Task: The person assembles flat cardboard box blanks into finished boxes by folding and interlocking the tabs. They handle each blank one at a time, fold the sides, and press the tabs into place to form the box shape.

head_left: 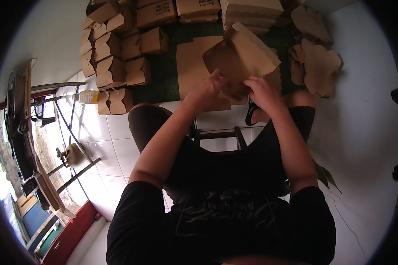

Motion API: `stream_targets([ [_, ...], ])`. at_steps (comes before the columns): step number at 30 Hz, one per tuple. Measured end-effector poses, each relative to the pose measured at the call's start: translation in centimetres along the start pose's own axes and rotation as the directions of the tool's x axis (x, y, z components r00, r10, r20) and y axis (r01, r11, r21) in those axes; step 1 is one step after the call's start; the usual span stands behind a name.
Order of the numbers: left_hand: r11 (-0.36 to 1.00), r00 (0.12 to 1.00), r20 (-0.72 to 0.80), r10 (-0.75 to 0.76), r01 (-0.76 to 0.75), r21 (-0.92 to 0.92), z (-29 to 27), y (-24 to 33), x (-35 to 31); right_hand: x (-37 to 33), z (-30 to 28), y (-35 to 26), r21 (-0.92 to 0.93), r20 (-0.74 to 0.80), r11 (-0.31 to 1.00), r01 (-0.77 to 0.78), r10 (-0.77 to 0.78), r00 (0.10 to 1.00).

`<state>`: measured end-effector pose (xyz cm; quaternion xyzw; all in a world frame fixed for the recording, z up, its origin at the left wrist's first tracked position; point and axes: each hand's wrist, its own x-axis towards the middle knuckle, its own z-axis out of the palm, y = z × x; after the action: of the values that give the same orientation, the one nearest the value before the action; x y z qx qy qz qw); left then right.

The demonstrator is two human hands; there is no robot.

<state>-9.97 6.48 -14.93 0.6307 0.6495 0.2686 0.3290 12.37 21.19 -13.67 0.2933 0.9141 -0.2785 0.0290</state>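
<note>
A partly folded brown cardboard box (252, 46) is tilted up in front of me, its hollow side turned toward my hands. My right hand (264, 93) pinches its near edge on the right. My left hand (205, 92) is at the near left edge, fingers bent against the cardboard; its fingertips are partly hidden and a little blurred. Under the box lie flat sheets of brown cardboard (188, 66).
Folded small boxes (109, 70) stand in rows on the left of a green mat (163, 84). Larger boxes (157, 15) and a stack of cardboard trays (252, 11) are at the back. Loose cut blanks (318, 66) lie right. A yellow bottle (87, 97) is beside the left rows.
</note>
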Motion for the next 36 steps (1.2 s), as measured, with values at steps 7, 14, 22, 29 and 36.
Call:
stream_targets([
  [7,0.997,0.990,-0.143,0.019,-0.008,0.079,2.6,-1.7,1.0,1.6,2.3,0.1,0.129,-0.070,0.992,-0.004,0.013,0.997],
  [14,0.978,0.958,-0.283,0.040,0.020,0.208,0.0,0.2,0.4,2.7,4.1,0.3,0.216,-0.230,0.971,0.104,-0.053,0.972],
  [22,0.918,0.961,-0.274,0.020,0.091,0.386,-2.8,5.0,-3.7,2.3,3.3,0.1,0.375,-0.200,0.919,0.122,-0.048,0.979],
  [29,0.977,0.966,-0.258,0.027,0.029,0.211,-1.4,1.2,-2.8,3.5,4.1,0.4,0.322,-0.236,0.931,0.173,-0.098,0.967],
  [36,0.989,0.937,-0.351,-0.005,0.058,0.139,-0.8,-0.6,-0.1,4.5,4.1,0.4,0.345,-0.276,0.917,0.201,-0.106,0.955],
])
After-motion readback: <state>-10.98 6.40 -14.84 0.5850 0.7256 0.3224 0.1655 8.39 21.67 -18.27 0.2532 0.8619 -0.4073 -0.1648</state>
